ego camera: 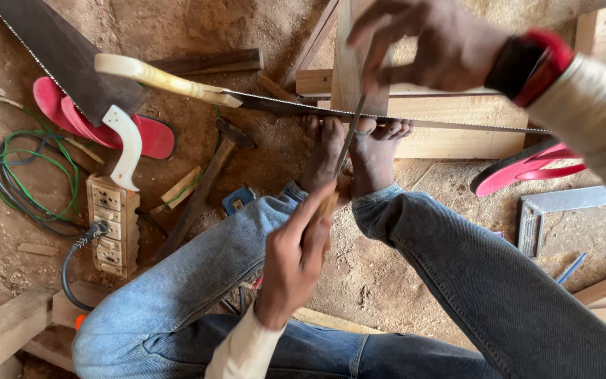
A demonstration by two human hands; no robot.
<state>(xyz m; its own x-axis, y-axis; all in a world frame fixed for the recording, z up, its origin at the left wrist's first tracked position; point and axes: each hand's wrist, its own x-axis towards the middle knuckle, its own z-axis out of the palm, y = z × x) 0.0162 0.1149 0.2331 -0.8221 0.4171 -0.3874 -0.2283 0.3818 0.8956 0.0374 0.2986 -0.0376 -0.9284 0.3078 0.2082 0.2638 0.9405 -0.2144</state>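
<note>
Head view looks down on a thin metal file (348,137) laid across the toothed edge of a handsaw (331,112). The saw lies level across the person's bare feet (355,151), its pale handle out to the left. The left hand (296,256) is wrapped around the file's wooden handle, down between the knees, and the right hand (422,42) pinches the file's far tip with bent fingers, above the blade. Behind the saw, a wooden board (457,137) rests on the sawdust-covered floor (380,274), with an upright plank beside it. A second saw (71,63) with a white handle lies at the upper left over a red sandal (152,137). Near it are a hammer (201,193), a wooden power strip (112,224) with a black plug, and green wire (33,179). At the right lie another red sandal (527,172) and a metal square (552,210).
</note>
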